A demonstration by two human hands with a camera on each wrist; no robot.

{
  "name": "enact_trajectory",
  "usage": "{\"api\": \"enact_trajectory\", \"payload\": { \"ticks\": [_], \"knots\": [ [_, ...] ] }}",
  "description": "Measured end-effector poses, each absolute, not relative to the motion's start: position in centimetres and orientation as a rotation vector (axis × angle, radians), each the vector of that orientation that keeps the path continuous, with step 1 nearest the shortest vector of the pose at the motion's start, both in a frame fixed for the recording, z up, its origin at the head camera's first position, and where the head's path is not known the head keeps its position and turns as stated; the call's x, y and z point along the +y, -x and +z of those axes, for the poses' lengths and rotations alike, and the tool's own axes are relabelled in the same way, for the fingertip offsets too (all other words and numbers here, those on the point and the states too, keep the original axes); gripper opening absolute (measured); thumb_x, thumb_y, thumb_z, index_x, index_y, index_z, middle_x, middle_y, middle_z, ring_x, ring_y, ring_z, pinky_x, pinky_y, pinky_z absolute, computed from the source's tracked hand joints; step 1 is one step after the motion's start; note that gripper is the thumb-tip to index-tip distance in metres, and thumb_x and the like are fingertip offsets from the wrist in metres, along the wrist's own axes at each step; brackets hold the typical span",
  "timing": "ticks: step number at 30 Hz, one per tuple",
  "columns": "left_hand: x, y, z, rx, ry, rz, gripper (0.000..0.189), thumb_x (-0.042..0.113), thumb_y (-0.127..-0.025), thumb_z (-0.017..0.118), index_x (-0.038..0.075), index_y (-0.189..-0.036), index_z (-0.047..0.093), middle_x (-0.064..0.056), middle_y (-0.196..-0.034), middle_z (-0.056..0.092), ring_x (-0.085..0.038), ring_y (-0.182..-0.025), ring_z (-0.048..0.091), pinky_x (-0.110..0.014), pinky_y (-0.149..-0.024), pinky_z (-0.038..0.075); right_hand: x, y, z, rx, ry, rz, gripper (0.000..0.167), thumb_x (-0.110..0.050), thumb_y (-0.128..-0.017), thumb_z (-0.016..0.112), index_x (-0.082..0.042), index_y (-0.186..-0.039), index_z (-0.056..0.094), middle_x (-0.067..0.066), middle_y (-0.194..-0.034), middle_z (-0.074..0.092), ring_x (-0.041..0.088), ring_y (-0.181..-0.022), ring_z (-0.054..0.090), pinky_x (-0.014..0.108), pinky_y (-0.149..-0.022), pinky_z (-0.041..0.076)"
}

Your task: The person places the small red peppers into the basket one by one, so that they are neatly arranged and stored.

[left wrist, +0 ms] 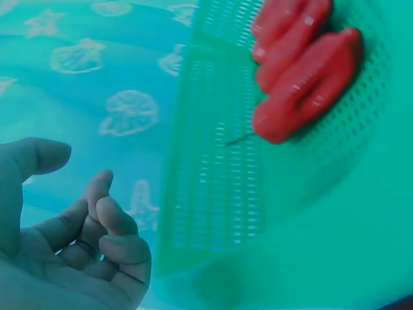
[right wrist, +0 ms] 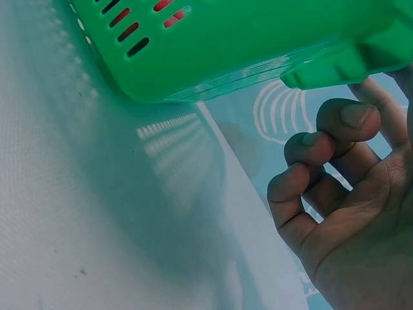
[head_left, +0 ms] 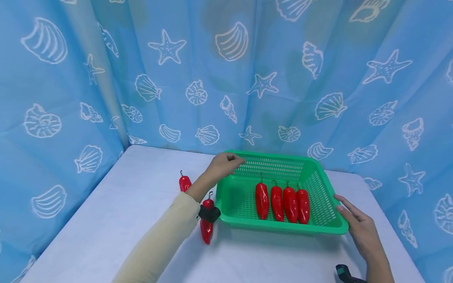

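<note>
A green plastic basket (head_left: 276, 225) stands on the table with several red peppers (head_left: 290, 204) lying side by side in its right half. My left hand (head_left: 224, 165) hovers over the basket's left rim. Its fingers are loosely bent, and the left wrist view shows nothing between thumb and fingers (left wrist: 122, 248). At the basket's right end, my right hand (head_left: 359, 224) grips the rim between thumb and forefinger; the other fingers (right wrist: 310, 148) curl below it. Left of the basket lie a red pepper (head_left: 206, 232), crossed by the wrist strap, and another (head_left: 184, 183) partly behind my forearm.
The white-covered table (head_left: 106, 220) extends left and in front of the basket. A blue curtain (head_left: 226, 78) with white shell prints hangs close behind and along both sides. Black wrist camera gear (head_left: 209, 214) sits at the left wrist, and more (head_left: 345, 273) at the right.
</note>
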State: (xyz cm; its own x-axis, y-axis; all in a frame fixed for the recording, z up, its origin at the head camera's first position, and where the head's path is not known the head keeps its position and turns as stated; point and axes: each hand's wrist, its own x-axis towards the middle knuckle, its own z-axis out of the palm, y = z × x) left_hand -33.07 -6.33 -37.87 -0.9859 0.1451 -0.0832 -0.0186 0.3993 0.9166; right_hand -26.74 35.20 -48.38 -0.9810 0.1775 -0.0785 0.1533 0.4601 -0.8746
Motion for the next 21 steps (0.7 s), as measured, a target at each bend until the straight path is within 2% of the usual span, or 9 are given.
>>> {"api": "enact_trajectory", "payload": {
  "ticks": [4, 9, 14, 17, 21],
  "knots": [
    [-7.4, 32.0, -37.4, 2.495, -0.088, 1.755, 0.032, 0.038, -0.097, 0.061, 0.011, -0.111, 0.07, -0.006, -0.109, 0.065, -0.022, -0.095, 0.064, -0.041, -0.088, 0.054, 35.4, 26.8, -48.2, -2.667, 0.309, 1.563, 0.071, -0.061, -0.095, 0.054, -0.024, -0.154, 0.041, 0.022, -0.153, 0.04, -0.006, -0.089, 0.059, 0.019, -0.07, 0.05],
    [-8.7, 30.9, -37.9, 2.491, -0.068, 1.835, 0.03, 0.038, -0.098, 0.061, 0.012, -0.108, 0.069, -0.008, -0.111, 0.064, -0.028, -0.103, 0.064, -0.044, -0.092, 0.052, 35.4, 26.9, -48.2, -2.667, 0.319, 1.57, 0.072, -0.062, -0.094, 0.054, -0.024, -0.154, 0.041, 0.021, -0.151, 0.043, -0.002, -0.087, 0.062, 0.02, -0.07, 0.05],
    [-9.8, 30.2, -38.6, 2.509, 0.003, 1.887, 0.033, 0.039, -0.095, 0.062, 0.013, -0.112, 0.07, -0.007, -0.107, 0.063, -0.03, -0.097, 0.063, -0.037, -0.079, 0.053, 35.4, 26.7, -48.6, -2.654, 0.308, 1.622, 0.072, -0.061, -0.095, 0.054, -0.023, -0.154, 0.039, 0.022, -0.155, 0.037, 0.001, -0.085, 0.064, 0.022, -0.07, 0.051],
    [-10.4, 29.6, -38.9, 2.532, 0.049, 1.938, 0.031, 0.037, -0.095, 0.062, 0.013, -0.113, 0.071, -0.008, -0.102, 0.062, -0.026, -0.087, 0.06, -0.031, -0.07, 0.051, 35.3, 26.6, -48.8, -2.65, 0.297, 1.622, 0.071, -0.06, -0.095, 0.054, -0.023, -0.154, 0.039, 0.022, -0.155, 0.035, -0.002, -0.087, 0.063, 0.021, -0.07, 0.051],
    [-11.1, 29.0, -39.7, 2.572, 0.092, 1.968, 0.031, 0.035, -0.095, 0.062, 0.011, -0.111, 0.071, -0.008, -0.098, 0.062, -0.026, -0.084, 0.06, -0.029, -0.067, 0.05, 35.4, 26.8, -48.7, -2.661, 0.291, 1.583, 0.071, -0.061, -0.095, 0.053, -0.023, -0.154, 0.04, 0.02, -0.156, 0.034, -0.01, -0.091, 0.057, 0.018, -0.07, 0.05]
  ]
}}
